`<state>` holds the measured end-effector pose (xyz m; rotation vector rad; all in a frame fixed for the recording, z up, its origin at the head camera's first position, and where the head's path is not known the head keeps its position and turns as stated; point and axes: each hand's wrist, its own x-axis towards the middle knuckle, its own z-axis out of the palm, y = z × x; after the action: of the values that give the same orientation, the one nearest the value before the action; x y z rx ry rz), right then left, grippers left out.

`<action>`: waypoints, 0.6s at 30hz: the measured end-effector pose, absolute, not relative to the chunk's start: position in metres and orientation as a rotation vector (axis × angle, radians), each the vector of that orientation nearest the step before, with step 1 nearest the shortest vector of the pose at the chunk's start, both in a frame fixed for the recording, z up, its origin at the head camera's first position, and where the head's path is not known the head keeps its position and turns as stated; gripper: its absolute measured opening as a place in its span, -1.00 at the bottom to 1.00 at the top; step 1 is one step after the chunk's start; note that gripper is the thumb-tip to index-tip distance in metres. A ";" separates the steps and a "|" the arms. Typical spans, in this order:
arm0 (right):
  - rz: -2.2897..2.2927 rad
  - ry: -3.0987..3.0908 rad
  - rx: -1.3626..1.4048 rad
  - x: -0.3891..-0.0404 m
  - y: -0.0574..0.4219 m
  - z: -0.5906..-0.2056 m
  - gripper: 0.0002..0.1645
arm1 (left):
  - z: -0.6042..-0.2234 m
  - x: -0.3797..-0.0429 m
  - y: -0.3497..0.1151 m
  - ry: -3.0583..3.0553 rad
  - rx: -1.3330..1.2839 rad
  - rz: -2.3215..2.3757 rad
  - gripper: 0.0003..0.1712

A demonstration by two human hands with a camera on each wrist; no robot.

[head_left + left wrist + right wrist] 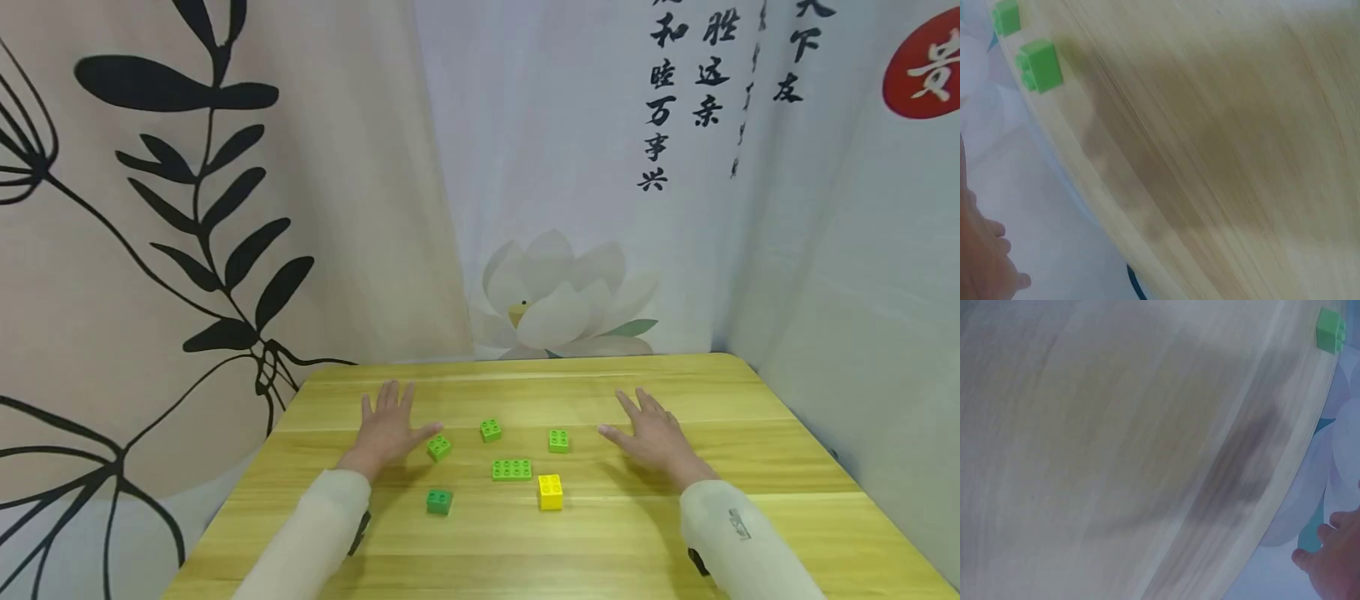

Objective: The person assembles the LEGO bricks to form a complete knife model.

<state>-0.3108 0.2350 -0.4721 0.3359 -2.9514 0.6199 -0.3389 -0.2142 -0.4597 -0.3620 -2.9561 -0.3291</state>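
Note:
My left hand is spread with straight fingers over the left side of the table, holding nothing. Its thumb reaches toward a light green brick. On the right, my right hand is spread too, with nothing in it. Between the hands lie a light green brick, another light green brick nearest the right thumb, a longer light green brick, a yellow brick and a dark green brick. The left wrist view shows two light green bricks, one a brick with its studs facing left.
The bricks sit on a light wooden table with rounded far corners. Behind it hangs a pale curtain with a plant print, a lotus and dark written characters. More pale cloth runs along the right side.

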 end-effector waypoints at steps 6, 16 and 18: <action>0.723 -2.936 0.382 -0.310 0.224 -0.472 0.02 | -0.460 -0.339 -0.205 -2.943 -0.407 -0.392 0.12; 0.845 -2.920 0.421 -0.308 0.213 -0.474 -0.06 | -0.455 -0.332 -0.184 -2.930 -0.460 -0.558 0.07; 0.879 -2.916 0.425 -0.309 0.211 -0.475 -0.07 | -0.453 -0.330 -0.180 -2.924 -0.464 -0.615 0.03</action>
<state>-0.3088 0.2111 -0.4748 0.4245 -2.9164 0.8793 -0.3301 -0.1798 -0.4528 -0.4640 -2.9244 -0.6150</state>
